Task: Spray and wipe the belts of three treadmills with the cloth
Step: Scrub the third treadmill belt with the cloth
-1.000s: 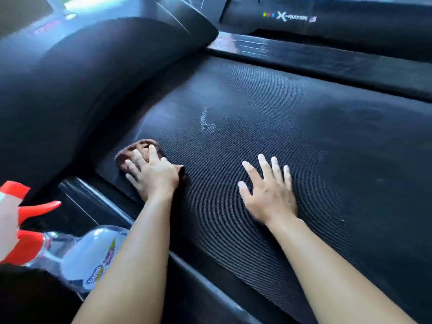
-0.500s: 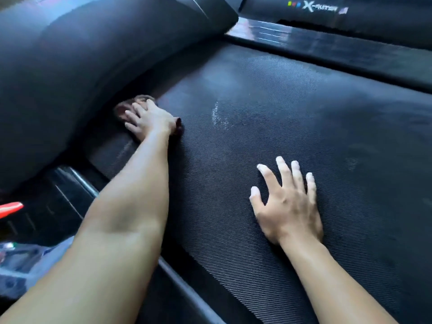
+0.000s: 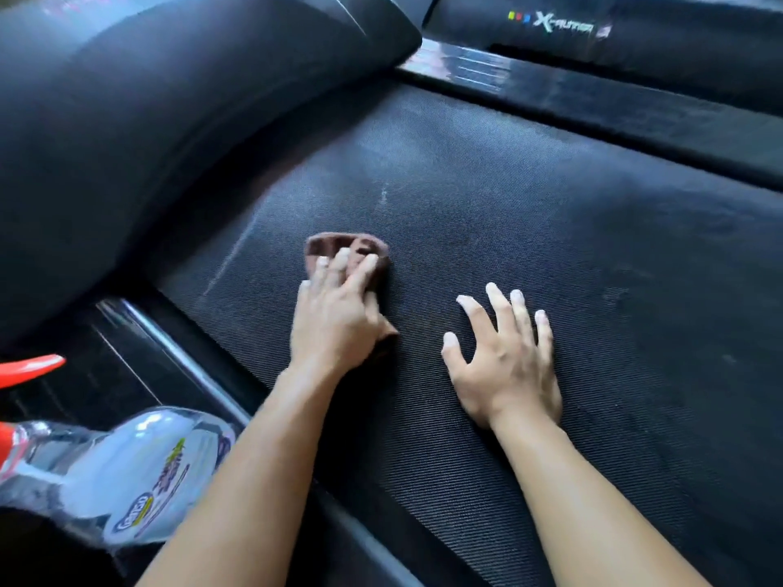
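Mid-belt, left hand (image 3: 334,319) presses flat-fingered on crumpled brown cloth (image 3: 339,247); right hand (image 3: 504,366), at 3 o'clock, lies splayed and empty on black treadmill belt (image 3: 551,197). Wipe looks unfinished: pale smear (image 3: 383,197) at 12 o'clock.

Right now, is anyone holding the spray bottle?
No, the spray bottle sits beside the belt; the left hand presses the cloth, the right hand rests flat.

Two hands, a left hand (image 3: 334,319) and a right hand (image 3: 504,366), are sharing the view with one brown cloth (image 3: 328,245), one treadmill belt (image 3: 551,213) and one spray bottle (image 3: 140,472).
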Motion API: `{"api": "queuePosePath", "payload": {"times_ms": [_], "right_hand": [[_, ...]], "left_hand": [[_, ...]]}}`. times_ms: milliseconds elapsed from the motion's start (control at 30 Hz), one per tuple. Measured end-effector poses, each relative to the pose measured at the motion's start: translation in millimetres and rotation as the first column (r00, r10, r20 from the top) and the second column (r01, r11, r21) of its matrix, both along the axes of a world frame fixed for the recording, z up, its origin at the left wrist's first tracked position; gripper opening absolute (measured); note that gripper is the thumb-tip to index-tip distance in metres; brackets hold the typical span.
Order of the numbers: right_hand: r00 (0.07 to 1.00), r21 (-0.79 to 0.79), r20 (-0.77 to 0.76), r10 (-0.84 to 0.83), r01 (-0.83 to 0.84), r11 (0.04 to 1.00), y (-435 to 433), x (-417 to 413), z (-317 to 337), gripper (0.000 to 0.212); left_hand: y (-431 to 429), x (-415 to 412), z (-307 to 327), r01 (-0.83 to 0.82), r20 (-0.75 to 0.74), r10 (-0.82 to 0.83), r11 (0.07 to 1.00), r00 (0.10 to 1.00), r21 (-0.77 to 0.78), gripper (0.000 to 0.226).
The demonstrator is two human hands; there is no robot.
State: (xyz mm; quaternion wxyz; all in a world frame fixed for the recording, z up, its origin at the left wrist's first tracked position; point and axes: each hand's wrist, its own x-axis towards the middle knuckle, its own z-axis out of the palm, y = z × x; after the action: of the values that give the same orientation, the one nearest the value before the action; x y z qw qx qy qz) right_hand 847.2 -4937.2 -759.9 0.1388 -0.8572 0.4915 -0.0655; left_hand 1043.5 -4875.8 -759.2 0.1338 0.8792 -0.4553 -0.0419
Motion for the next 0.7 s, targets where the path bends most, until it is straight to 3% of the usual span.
{"api": "queuePosePath", "payload": {"times_ms": [100,167,267,367,533,600,700], "right_hand": [[1.0,0.002,0.005,0.006,-0.006,1.0,-1.2,0.2,-0.9,0.063],[1.0,0.0,0.007,0.005,-0.005,1.0,-1.5,0.4,-2.5,0.063],[1.0,-0.01,0.015,0.005,-0.005,1.0,-1.0,1.2,-4.9,0.061],[1.0,-0.016,0.02,0.002,-0.002,1.0,-1.6,1.5,-6.4,0.06],[1.0,-0.018,0.02,-0.007,0.007,1.0,-2.7,2.0,-5.5,0.062],[1.0,-0.014,0.019,-0.005,0.005,1.0,-3.4,2.2,-6.2,0.061],[0.999,-0.031,0.045,-0.013,0.014,0.999,-2.1,1.7,-5.2,0.06]], "left_hand": [[-18.5,35.8,9.3,-0.25,-0.036,0.252,0.966,0.967,0.064,0.063],[-48.1,55.3,15.6,-0.285,-0.04,0.292,0.949,0.956,0.132,0.074],[-98.2,71.0,19.8,-0.202,-0.062,0.213,0.967,0.975,0.154,0.081],[-136.6,51.4,17.0,-0.024,-0.061,0.032,0.991,0.998,0.134,0.073],[-116.6,-11.3,-0.4,0.294,-0.007,-0.294,0.955,0.956,0.042,0.063],[-85.8,-19.8,-3.9,0.274,-0.008,-0.274,0.962,0.962,0.002,0.068],[-48.8,-3.9,-2.3,0.076,-0.031,-0.077,0.996,0.997,-0.038,0.07]]}}
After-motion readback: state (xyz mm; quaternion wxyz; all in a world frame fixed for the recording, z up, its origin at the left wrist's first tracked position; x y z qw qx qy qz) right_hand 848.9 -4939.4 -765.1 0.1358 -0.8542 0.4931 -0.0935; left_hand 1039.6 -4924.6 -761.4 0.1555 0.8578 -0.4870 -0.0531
